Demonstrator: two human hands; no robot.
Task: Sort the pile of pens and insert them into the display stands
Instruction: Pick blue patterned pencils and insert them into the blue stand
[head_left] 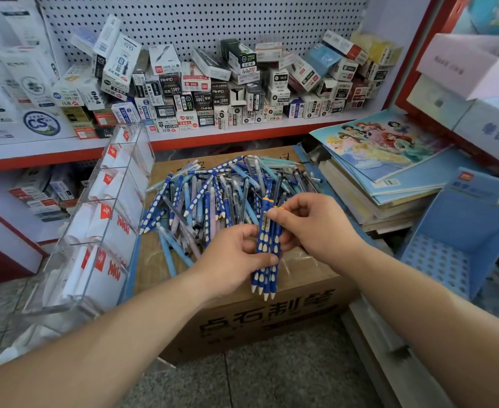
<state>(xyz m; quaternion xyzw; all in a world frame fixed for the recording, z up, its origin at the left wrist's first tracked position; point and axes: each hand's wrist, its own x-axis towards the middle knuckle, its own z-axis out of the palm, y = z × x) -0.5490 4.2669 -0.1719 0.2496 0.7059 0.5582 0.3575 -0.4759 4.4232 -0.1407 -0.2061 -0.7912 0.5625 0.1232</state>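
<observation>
A pile of pens [213, 195], blue with white dots, pale blue and grey, lies on top of a brown cardboard box [260, 313]. My left hand [230, 260] grips a bundle of several blue dotted pens [267, 254] upright, white tips pointing down. My right hand [310, 225] pinches the upper part of that same bundle near its yellow ends. A clear acrylic display stand [101, 219] with several compartments leans at the left of the box. A blue display stand [460, 240] with a grid of holes stands at the right.
Shelves behind hold many small pen boxes [213, 92]. A stack of colouring books [383, 172] lies right of the box, between it and the blue stand. White cartons [477, 63] sit at the upper right. The grey floor [272, 378] shows below.
</observation>
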